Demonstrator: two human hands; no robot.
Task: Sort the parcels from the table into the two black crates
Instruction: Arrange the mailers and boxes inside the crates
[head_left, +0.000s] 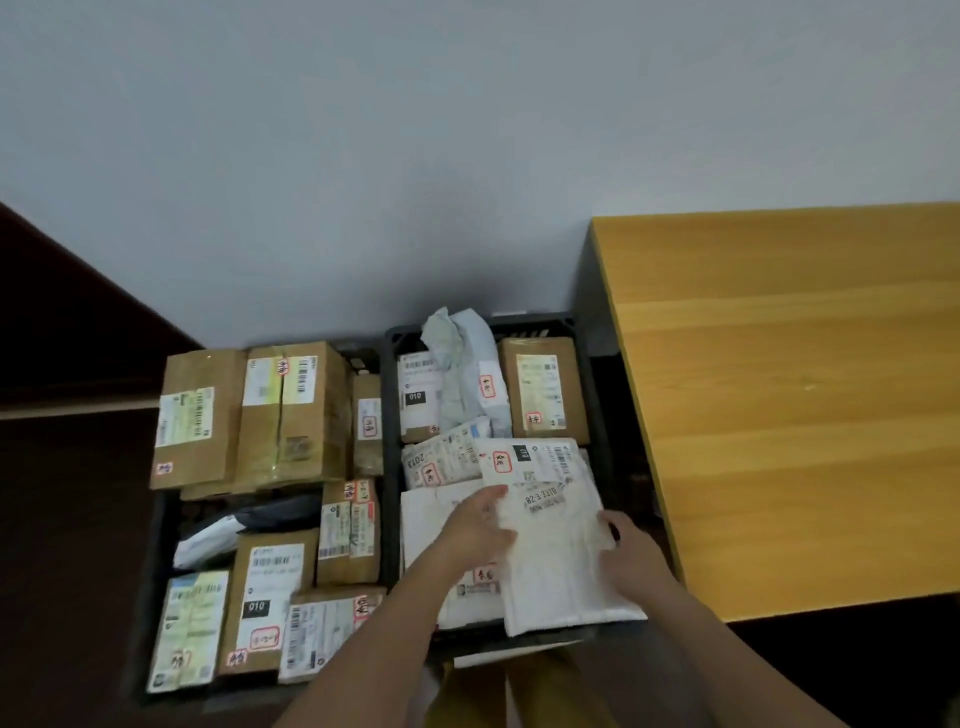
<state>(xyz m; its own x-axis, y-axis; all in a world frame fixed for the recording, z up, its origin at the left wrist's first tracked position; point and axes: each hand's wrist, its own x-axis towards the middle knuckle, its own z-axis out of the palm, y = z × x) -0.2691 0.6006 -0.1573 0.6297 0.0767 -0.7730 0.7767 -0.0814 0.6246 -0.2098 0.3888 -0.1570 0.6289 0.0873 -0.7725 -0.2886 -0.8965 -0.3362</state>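
Head view: both hands reach down over the right crate (597, 374), holding a white padded mailer (556, 551) between them. The left hand (480, 525) lies on the mailer's left edge, fingers curled onto its top face; its grip is grasping the mailer. The right hand (631, 545) takes the right edge, thumb on top and fingers hidden beneath, also grasping the mailer. The mailer lies tilted on top of the other parcels in this crate, its near end overhanging the front rim. Under and behind it are flat white envelopes with red-marked labels, a crumpled pale bag (462, 358) and a brown box (545, 395) at the far right corner.

The left crate (156, 566) stands just beside it, touching or nearly so, packed with brown boxes; a large one (200, 415) sits on top at the far left. A dark bag (275, 512) shows in the middle.

The yellow worktop (805, 405) stands to the right, against the grey wall (415, 156).
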